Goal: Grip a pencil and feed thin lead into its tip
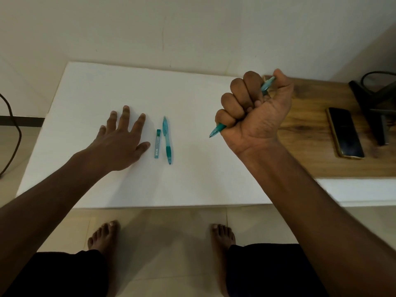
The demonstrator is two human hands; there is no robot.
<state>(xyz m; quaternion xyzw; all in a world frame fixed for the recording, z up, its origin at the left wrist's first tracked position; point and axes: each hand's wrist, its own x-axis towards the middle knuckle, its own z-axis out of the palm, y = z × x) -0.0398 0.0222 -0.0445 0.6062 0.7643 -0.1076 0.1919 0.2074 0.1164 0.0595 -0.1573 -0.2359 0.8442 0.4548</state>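
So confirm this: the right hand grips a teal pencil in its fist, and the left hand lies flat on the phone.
Not quite. In the head view the left hand lies flat on the white board, not on the phone, which sits far right on the wooden top. The right hand does grip a teal pencil.

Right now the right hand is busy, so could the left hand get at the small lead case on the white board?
Probably yes. The left hand lies flat and open just beside the lead case, with bare white board between them.
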